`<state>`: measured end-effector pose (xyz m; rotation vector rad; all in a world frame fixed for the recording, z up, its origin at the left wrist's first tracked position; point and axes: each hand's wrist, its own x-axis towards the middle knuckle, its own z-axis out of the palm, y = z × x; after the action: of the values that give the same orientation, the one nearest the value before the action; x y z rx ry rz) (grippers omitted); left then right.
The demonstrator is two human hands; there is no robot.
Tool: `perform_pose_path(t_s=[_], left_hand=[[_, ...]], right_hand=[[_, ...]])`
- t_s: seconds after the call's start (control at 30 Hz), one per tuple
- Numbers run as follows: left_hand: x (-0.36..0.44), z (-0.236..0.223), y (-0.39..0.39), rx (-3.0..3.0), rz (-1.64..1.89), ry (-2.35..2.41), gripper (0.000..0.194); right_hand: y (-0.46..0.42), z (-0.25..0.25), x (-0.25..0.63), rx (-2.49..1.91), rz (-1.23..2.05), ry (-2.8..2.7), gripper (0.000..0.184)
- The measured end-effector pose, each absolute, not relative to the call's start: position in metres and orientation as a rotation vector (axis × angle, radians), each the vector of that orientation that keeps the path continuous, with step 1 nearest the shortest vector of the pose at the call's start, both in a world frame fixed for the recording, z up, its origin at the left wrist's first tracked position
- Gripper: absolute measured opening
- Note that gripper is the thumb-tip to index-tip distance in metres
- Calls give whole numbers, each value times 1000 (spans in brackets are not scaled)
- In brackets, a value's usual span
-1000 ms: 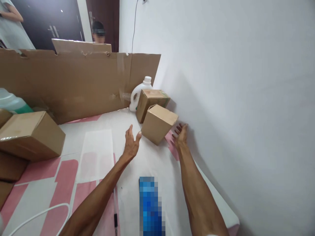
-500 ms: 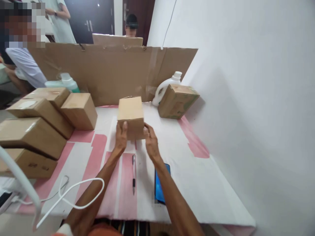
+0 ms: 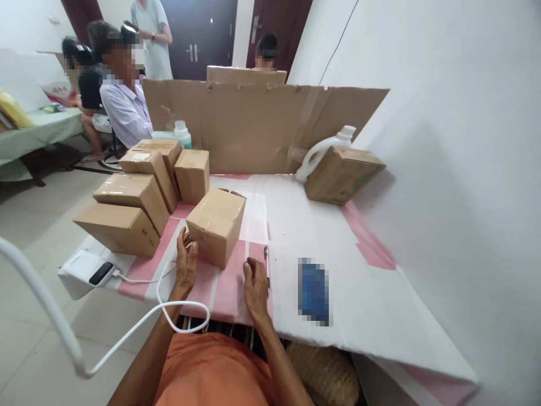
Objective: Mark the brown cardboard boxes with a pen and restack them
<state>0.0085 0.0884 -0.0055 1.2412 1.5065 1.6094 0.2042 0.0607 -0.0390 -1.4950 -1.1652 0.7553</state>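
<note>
A brown cardboard box (image 3: 213,231) sits on the table in front of me, turned at an angle, with a small flap lifted at its far top edge. My left hand (image 3: 186,265) is open beside the box's near left side; I cannot tell whether its fingers touch the cardboard. To the right, my right hand (image 3: 256,285) is open and holds nothing, apart from the box. A pen (image 3: 266,259) lies along its right side, partly hidden by the hand.
Several cardboard boxes (image 3: 122,225) stand at the left. A blurred blue phone (image 3: 313,293) lies right of the pen. A white power bank (image 3: 80,270) has a cable (image 3: 139,330) looping over my left arm. A white jug (image 3: 321,149) and tilted box (image 3: 344,175) stand before a cardboard screen (image 3: 253,129). People are beyond.
The box has moved left and nearer, from between both hands in the air or above the table onto the table. My right hand has come away from it. The view has swung left.
</note>
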Motion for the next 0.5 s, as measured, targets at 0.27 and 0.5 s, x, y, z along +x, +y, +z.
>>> perform_pose_path(t_s=[0.27,0.5], left_hand=[[27,-24,83,1158,1508,1631,93],[21,-30,91,1206,1433,1681,69]], right_hand=[[125,-31,249,-1443,637,-1212,73],[155,-18,203,-1189,924,-1371,68]])
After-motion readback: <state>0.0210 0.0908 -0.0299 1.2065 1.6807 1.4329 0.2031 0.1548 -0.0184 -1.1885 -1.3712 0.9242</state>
